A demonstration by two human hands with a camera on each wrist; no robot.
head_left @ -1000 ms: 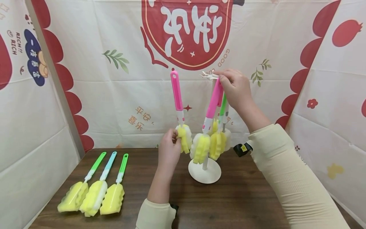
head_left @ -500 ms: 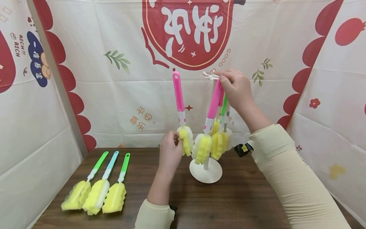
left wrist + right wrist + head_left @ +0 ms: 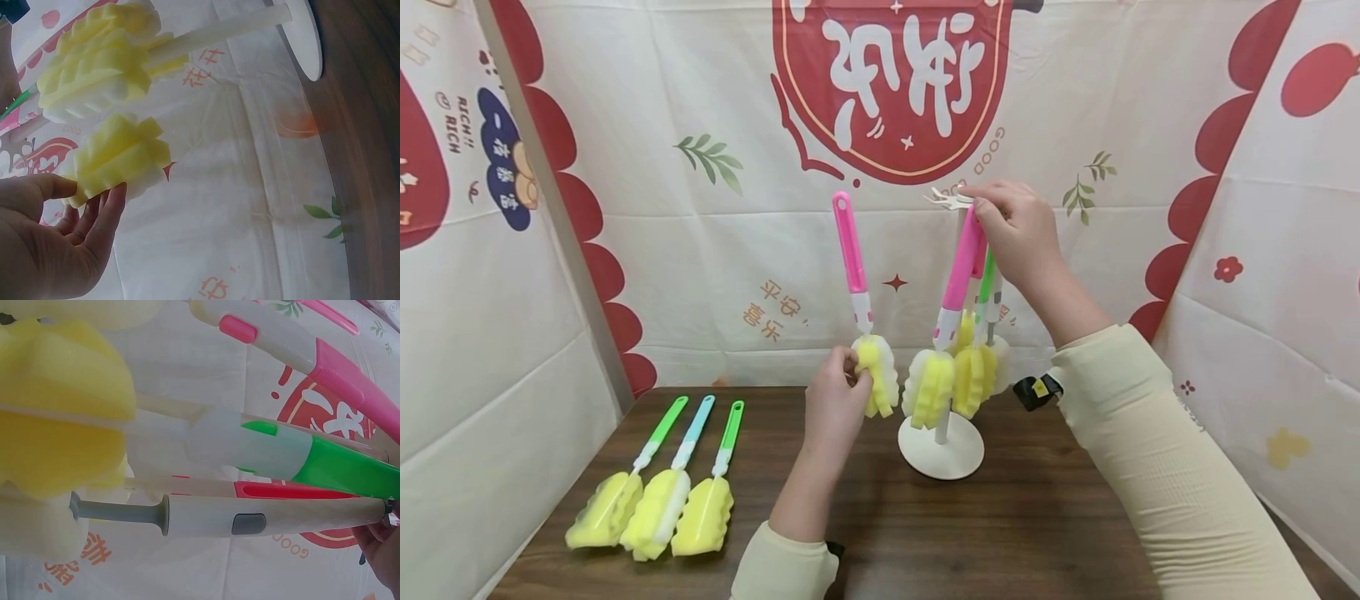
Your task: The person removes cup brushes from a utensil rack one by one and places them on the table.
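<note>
The left hand (image 3: 832, 400) pinches the yellow sponge head of a pink sponge brush (image 3: 859, 292) between thumb and fingers. The brush stands almost upright in the air, handle up, just to the left of the white rack (image 3: 942, 446). In the left wrist view the fingers (image 3: 106, 209) curl under the sponge and the thumb sits on top.

The right hand (image 3: 1017, 229) is up at the top of the rack, by the small hooks. Its fingers are pinched together on the top end of another pink brush (image 3: 961, 271) that hangs there. More brushes hang close beside it, one with a green handle (image 3: 986, 279) and one with a grey handle (image 3: 206, 515). Their sponge heads bunch together around the rack's pole. From the right wrist view only a bit of the hand shows, so how many handles it touches is hard to say.

The rack stands near the middle of the back edge of the tabletop (image 3: 1000, 533). Three more brushes (image 3: 658, 500) lie side by side near the front left corner, well apart from the rack.
</note>
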